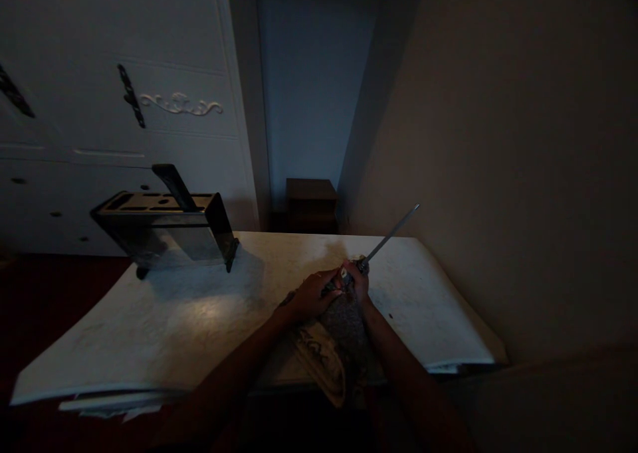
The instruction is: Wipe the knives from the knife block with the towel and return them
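Note:
A long thin metal rod that looks like a honing steel points up and to the right, away from me. My right hand is closed around its handle end. Close against it, my left hand is closed on a dark cloth bunched at the handle. Poor light hides the handle's details. A tan patterned fold of cloth hangs below my hands over the table's near edge. To the left on the table stands a knife block with clear sides, and a black-handled knife sticks up from it.
Under my hands is a table with a pale marbled cover, its edges lifting at the front. A wall rises close on the right. White cabinets stand behind at left, and a small brown wooden piece of furniture stands beyond.

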Demonstrator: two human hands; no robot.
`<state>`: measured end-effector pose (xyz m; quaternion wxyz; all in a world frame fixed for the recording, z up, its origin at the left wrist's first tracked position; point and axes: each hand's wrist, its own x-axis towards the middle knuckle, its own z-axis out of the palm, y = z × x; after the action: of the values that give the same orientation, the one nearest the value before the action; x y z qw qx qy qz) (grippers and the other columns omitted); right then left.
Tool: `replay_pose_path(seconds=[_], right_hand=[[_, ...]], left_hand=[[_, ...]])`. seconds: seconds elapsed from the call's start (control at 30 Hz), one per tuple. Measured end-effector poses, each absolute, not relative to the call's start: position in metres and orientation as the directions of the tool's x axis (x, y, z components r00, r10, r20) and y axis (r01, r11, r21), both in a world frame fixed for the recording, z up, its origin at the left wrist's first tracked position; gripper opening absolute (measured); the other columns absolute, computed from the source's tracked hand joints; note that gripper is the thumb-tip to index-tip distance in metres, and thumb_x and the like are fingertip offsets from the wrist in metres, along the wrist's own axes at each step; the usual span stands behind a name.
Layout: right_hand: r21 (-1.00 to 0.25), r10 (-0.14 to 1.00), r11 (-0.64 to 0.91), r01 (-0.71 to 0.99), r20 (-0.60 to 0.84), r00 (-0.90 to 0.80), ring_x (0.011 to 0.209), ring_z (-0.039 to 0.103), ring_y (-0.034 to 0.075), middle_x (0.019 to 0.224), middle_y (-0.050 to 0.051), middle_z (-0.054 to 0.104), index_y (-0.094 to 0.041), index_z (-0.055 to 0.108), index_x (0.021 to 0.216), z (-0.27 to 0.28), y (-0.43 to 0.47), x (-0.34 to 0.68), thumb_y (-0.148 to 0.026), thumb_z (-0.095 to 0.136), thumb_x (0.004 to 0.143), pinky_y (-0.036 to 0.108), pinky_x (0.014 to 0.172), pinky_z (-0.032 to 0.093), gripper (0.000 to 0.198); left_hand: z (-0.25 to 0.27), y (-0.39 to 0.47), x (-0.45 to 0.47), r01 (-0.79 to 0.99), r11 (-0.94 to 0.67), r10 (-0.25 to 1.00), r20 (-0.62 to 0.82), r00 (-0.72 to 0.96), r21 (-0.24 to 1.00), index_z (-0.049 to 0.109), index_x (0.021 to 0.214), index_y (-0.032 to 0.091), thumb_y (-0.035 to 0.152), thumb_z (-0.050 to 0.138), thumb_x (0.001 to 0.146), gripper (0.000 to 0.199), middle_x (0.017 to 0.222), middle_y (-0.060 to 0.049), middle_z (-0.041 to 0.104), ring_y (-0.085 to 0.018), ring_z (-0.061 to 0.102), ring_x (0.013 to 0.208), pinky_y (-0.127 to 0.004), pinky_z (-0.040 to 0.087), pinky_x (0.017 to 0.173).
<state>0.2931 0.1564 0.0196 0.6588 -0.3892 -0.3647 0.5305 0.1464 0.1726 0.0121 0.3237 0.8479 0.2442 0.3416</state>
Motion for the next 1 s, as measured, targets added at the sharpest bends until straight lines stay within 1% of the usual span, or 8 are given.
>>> replay_pose_path(seconds=[0.07, 0.17, 0.27, 0.4, 0.5, 0.63, 0.83, 1.0], right_hand=[[-0.898, 0.979, 0.139, -0.418, 0.06, 0.197, 0.034, 0.043, 0.008, 0.037, -0.003, 0.05, -0.022, 0.05, 0.042, 0.018, 0.157, 0.292, -0.047, 0.07, 0.073, 0.021, 0.036, 0.036, 0.045], [-0.875, 0.943, 0.186, -0.447, 0.032, 0.331, 0.038, 0.047, 0.007, 0.044, -0.007, 0.054, -0.022, 0.052, 0.057, 0.015, 0.16, 0.291, -0.041, 0.078, 0.065, 0.019, 0.039, 0.041, 0.033], [-0.862, 0.906, 0.236, -0.448, 0.028, 0.423, 0.048, 0.053, 0.007, 0.056, -0.01, 0.058, -0.023, 0.051, 0.068, 0.013, 0.165, 0.291, -0.037, 0.084, 0.056, 0.017, 0.047, 0.046, 0.037], [-0.868, 0.906, 0.222, -0.444, 0.015, 0.424, 0.056, 0.057, 0.007, 0.062, -0.01, 0.059, -0.022, 0.05, 0.074, 0.013, 0.167, 0.289, -0.038, 0.084, 0.056, 0.019, 0.054, 0.05, 0.042], [-0.871, 0.903, 0.229, -0.435, 0.024, 0.428, 0.058, 0.059, 0.009, 0.065, -0.008, 0.06, -0.022, 0.051, 0.077, 0.014, 0.168, 0.288, -0.041, 0.083, 0.058, 0.021, 0.057, 0.05, 0.042], [-0.9, 0.927, 0.152, -0.409, -0.014, 0.376, 0.061, 0.06, 0.011, 0.066, -0.004, 0.063, -0.021, 0.056, 0.074, 0.011, 0.169, 0.291, -0.048, 0.079, 0.062, 0.024, 0.06, 0.051, 0.038], [-0.906, 0.952, 0.124, -0.405, -0.006, 0.305, 0.069, 0.064, 0.015, 0.074, -0.002, 0.068, -0.021, 0.061, 0.079, 0.008, 0.167, 0.294, -0.047, 0.083, 0.058, 0.028, 0.068, 0.054, 0.04], [-0.908, 0.968, -0.034, -0.419, -0.133, 0.211, 0.074, 0.067, 0.02, 0.078, 0.004, 0.072, -0.017, 0.069, 0.082, 0.005, 0.167, 0.3, -0.051, 0.081, 0.059, 0.032, 0.072, 0.054, 0.043]], left_hand=[[0.009, 0.172, 0.147, 0.212, -0.692, 0.639, 0.448, 0.626, 0.69, 0.054, 0.127, 0.021, 0.036, 0.056, 0.087, 0.042, 0.111, -0.009, 0.065, -0.024, 0.058, 0.105, -0.039, 0.043, 0.097], [0.006, 0.172, 0.148, 0.27, -0.732, 0.644, 0.508, 0.572, 0.626, 0.056, 0.121, 0.017, 0.037, 0.059, 0.086, 0.041, 0.113, -0.013, 0.061, -0.025, 0.055, 0.106, -0.039, 0.044, 0.095], [0.006, 0.171, 0.148, 0.393, -0.737, 0.673, 0.547, 0.498, 0.55, 0.06, 0.113, 0.014, 0.04, 0.063, 0.083, 0.04, 0.106, -0.015, 0.06, -0.027, 0.054, 0.1, -0.041, 0.047, 0.088], [0.007, 0.168, 0.149, 0.507, -0.71, 0.7, 0.564, 0.438, 0.488, 0.06, 0.11, 0.016, 0.041, 0.063, 0.083, 0.036, 0.099, -0.011, 0.06, -0.026, 0.054, 0.096, -0.041, 0.047, 0.085], [0.006, 0.165, 0.15, 0.523, -0.693, 0.717, 0.551, 0.427, 0.497, 0.059, 0.11, 0.018, 0.037, 0.062, 0.084, 0.033, 0.101, -0.01, 0.061, -0.025, 0.055, 0.096, -0.04, 0.047, 0.086], [0.007, 0.163, 0.151, 0.492, -0.674, 0.738, 0.5, 0.452, 0.55, 0.057, 0.114, 0.019, 0.031, 0.061, 0.086, 0.031, 0.102, -0.009, 0.063, -0.023, 0.058, 0.094, -0.037, 0.048, 0.085], [0.012, 0.16, 0.15, 0.538, -0.623, 0.782, 0.447, 0.434, 0.567, 0.056, 0.115, 0.017, 0.034, 0.06, 0.086, 0.034, 0.106, -0.01, 0.063, -0.025, 0.059, 0.097, -0.039, 0.049, 0.086], [0.013, 0.16, 0.149, 0.524, -0.599, 0.799, 0.416, 0.434, 0.605, 0.052, 0.123, 0.017, 0.032, 0.053, 0.09, 0.036, 0.114, -0.011, 0.064, -0.025, 0.06, 0.103, -0.04, 0.048, 0.091]])
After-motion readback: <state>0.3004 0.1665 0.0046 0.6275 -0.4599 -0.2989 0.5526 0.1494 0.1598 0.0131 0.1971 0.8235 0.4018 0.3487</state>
